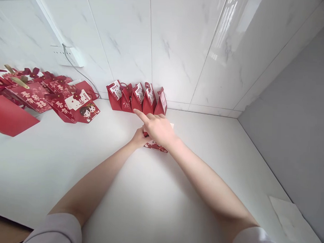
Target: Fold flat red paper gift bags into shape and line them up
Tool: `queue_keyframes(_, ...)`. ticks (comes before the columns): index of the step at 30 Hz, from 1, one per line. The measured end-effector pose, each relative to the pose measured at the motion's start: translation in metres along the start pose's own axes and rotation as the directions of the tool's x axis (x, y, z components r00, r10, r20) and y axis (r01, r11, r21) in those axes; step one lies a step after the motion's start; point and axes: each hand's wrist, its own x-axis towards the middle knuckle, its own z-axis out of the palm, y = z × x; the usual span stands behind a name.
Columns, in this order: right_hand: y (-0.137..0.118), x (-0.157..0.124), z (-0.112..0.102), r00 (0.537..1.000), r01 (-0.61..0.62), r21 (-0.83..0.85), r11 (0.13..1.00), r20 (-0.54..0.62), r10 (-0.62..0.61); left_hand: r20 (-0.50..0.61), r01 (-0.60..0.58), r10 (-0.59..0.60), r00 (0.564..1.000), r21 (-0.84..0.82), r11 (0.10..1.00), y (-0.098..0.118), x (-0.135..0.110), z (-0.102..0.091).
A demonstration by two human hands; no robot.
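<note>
A red gift box (157, 147) with cartoon figures on its front stands on the white table in front of me, its upper part mostly hidden by my hands. My left hand (139, 137) is closed on the box's left side. Across the top lies my right hand (161, 129), its index finger stretched out to the left and the others curled down over the box. What its fingertips press on is hidden. A pale card corner (172, 125) shows beyond the right hand. Just behind stands a row of several folded red gift boxes (138, 98) against the wall.
More red gift boxes with ribbons (59, 96) crowd the table at the left. A cable (82, 75) runs from a wall socket (71, 56) down behind them. White paper sheets (294, 218) lie at the right edge, beside a grey panel (292, 112).
</note>
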Motion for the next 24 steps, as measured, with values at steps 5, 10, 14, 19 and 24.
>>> queue_keyframes(5, 0.025, 0.006, -0.023, 0.996, -0.014, 0.320, 0.947, -0.084, 0.043, 0.053, -0.029, 0.031, 0.998, -0.040, 0.999, -0.009, 0.000, -0.001)
queue_keyframes(10, 0.061, -0.019, -0.054, 0.993, -0.105, 0.522, 0.846, 0.010, 0.117, 0.069, 0.000, 0.010, 0.998, -0.147, 0.989, -0.019, 0.002, 0.000)
queue_keyframes(14, 0.076, -0.037, -0.068, 0.968, -0.250, 0.512, 0.822, 0.148, 0.202, 0.085, 0.007, 0.007, 0.996, -0.165, 0.986, -0.018, 0.002, 0.000)
queue_keyframes(19, 0.082, -0.042, -0.068, 0.957, -0.284, 0.511, 0.811, 0.211, 0.202, 0.071, 0.005, 0.006, 0.997, -0.147, 0.989, -0.018, 0.001, -0.001)
queue_keyframes(24, 0.085, -0.041, -0.064, 0.926, -0.358, 0.481, 0.800, 0.293, 0.238, 0.072, 0.015, -0.003, 0.997, -0.161, 0.987, -0.017, 0.002, 0.000)
